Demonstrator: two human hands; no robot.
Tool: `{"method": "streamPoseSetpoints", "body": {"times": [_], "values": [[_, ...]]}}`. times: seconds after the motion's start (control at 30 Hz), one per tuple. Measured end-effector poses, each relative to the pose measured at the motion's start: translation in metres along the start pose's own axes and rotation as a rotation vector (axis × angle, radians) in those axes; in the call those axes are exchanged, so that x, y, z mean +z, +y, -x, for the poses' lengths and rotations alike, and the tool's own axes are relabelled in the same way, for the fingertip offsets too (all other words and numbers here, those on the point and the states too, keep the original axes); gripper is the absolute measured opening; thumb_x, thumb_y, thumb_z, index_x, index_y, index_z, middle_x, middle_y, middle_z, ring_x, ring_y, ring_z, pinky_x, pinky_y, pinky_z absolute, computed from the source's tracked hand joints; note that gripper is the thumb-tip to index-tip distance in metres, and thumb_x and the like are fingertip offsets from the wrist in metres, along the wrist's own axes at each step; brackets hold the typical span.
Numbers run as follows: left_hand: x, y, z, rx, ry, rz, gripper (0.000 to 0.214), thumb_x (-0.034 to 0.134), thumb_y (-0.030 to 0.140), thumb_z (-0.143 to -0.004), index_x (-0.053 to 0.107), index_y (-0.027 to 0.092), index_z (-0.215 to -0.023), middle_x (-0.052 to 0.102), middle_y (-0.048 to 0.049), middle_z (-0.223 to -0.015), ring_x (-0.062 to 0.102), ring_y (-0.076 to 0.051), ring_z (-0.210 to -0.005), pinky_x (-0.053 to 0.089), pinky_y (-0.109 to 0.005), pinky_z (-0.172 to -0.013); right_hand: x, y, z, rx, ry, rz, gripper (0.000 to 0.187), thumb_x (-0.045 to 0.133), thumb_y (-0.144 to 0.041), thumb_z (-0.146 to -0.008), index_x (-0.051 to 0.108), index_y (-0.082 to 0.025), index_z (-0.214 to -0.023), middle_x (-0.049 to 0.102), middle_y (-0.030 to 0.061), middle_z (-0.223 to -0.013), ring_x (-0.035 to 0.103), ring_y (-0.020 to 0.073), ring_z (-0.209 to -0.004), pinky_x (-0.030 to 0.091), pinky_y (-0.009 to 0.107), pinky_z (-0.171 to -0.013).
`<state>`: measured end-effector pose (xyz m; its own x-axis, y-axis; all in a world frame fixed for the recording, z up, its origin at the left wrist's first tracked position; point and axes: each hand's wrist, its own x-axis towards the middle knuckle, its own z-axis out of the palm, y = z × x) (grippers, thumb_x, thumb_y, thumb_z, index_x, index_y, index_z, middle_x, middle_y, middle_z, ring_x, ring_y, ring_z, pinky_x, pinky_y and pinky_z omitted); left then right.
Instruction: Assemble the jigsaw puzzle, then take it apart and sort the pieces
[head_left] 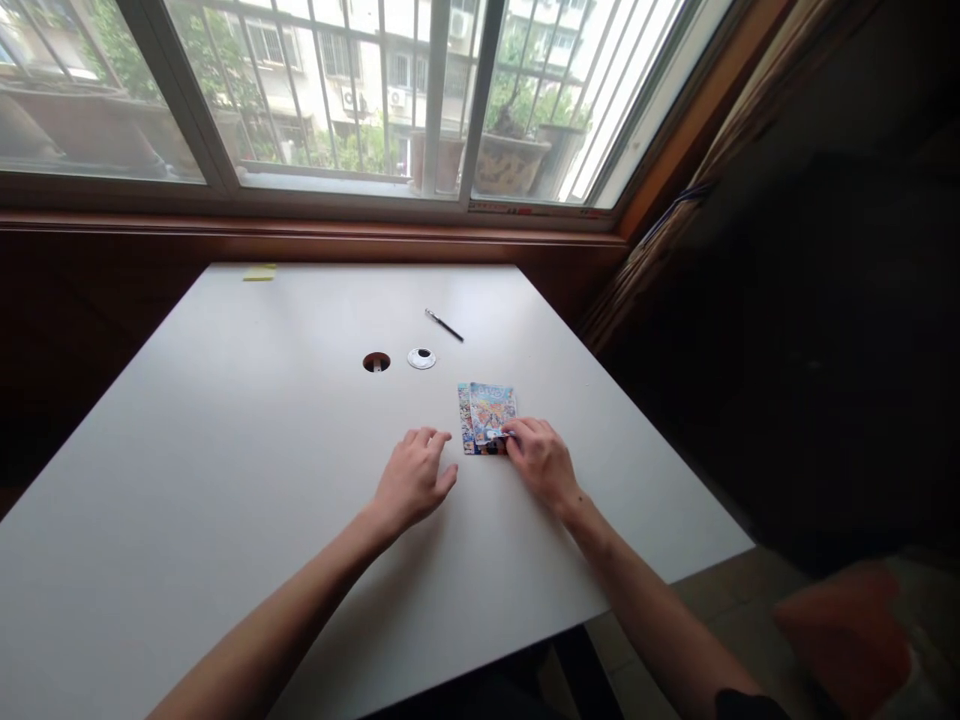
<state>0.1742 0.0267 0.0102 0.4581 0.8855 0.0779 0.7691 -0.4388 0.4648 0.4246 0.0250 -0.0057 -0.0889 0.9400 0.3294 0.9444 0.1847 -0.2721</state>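
A small, colourful printed packet (pixel 491 408) lies at the right of the white table, on top of another colourful printed sheet (pixel 464 440) whose left and lower edges show beneath it. My right hand (pixel 541 460) pinches the packet's lower right corner between thumb and fingers, and that corner looks slightly raised. Just left of the printed pieces, my left hand (pixel 417 474) hovers close to the tabletop with its fingers apart and nothing in it. Whether the packet is sealed or opened I cannot tell.
On the white table (pixel 225 450) are a black pen-like stick (pixel 445 325), a round silvery cover (pixel 421 358) and a cable hole (pixel 376 362). A yellow paper piece (pixel 259 272) lies at the far edge. Beyond stands a barred window (pixel 322 90); a curtain (pixel 675 215) hangs right.
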Motion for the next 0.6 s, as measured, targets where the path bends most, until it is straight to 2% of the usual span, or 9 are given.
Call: {"method": "streamPoseSetpoints", "body": {"times": [0.1,0.17,0.27,0.33,0.4,0.5,0.6], "values": [[0.014,0.01,-0.015,0.039,0.005,-0.029,0.051,0.05,0.049,-0.091,0.052,0.022,-0.135,0.055,-0.0129,-0.131,0.047,-0.031,-0.124,0.041,-0.045,-0.107,-0.004,0.01,-0.004,0.067,0.062,0.025,0.025,0.048,-0.022,-0.095,0.07,-0.021,-0.106,0.074,0.0077,-0.104,0.065,0.0244,-0.097,0.049,0.034,-0.086],[0.025,0.023,-0.033,0.087,-0.011,-0.055,0.066,0.052,0.056,-0.089,0.045,0.019,-0.143,0.048,-0.0156,-0.143,0.039,-0.034,-0.135,0.034,-0.047,-0.114,-0.008,0.02,-0.009,0.127,0.115,0.052,0.028,0.045,-0.025,-0.097,0.07,-0.019,-0.109,0.074,0.0102,-0.103,0.067,0.025,-0.094,0.049,0.034,-0.083],[0.044,0.042,-0.067,0.123,-0.065,-0.102,0.096,0.052,0.074,-0.081,0.03,0.017,-0.155,0.024,-0.0176,-0.162,0.013,-0.042,-0.15,0.013,-0.056,-0.122,-0.014,0.037,-0.014,0.203,0.179,0.099,0.033,0.041,-0.026,-0.098,0.07,-0.016,-0.11,0.074,0.0143,-0.102,0.067,0.0261,-0.092,0.049,0.035,-0.082],[0.052,0.048,-0.087,0.095,-0.115,-0.119,0.101,0.047,0.08,-0.079,0.026,0.02,-0.157,0.016,-0.0156,-0.166,0.004,-0.043,-0.152,0.004,-0.06,-0.121,-0.017,0.047,-0.014,0.233,0.19,0.125,0.035,0.04,-0.024,-0.097,0.071,-0.014,-0.109,0.074,0.0157,-0.102,0.067,0.0263,-0.089,0.049,0.037,-0.081],[0.056,0.045,-0.095,0.071,-0.137,-0.126,0.099,0.043,0.082,-0.08,0.025,0.023,-0.158,0.013,-0.0128,-0.167,0.001,-0.042,-0.153,0.002,-0.06,-0.121,-0.02,0.054,-0.011,0.238,0.172,0.139,0.033,0.042,-0.021,-0.094,0.072,-0.015,-0.106,0.075,0.0151,-0.1,0.067,0.0254,-0.086,0.05,0.037,-0.08],[0.049,0.023,-0.083,0.083,-0.134,-0.135,0.097,0.04,0.082,-0.081,0.024,0.025,-0.158,0.014,-0.0118,-0.167,0.002,-0.042,-0.153,0.004,-0.059,-0.121,-0.023,0.058,-0.003,0.207,0.118,0.141,0.03,0.046,-0.014,-0.088,0.073,-0.017,-0.103,0.075,0.0136,-0.1,0.066,0.0247,-0.089,0.051,0.037,-0.083],[0.029,-0.011,-0.046,0.076,-0.128,-0.154,0.096,0.044,0.083,-0.079,0.028,0.028,-0.156,0.017,-0.0122,-0.166,0.006,-0.042,-0.152,0.008,-0.058,-0.121,-0.025,0.051,0.001,0.161,0.087,0.13,0.034,0.049,-0.009,-0.084,0.069,-0.015,-0.111,0.071,0.0156,-0.111,0.063,0.027,-0.101,0.049,0.041,-0.092]]}}
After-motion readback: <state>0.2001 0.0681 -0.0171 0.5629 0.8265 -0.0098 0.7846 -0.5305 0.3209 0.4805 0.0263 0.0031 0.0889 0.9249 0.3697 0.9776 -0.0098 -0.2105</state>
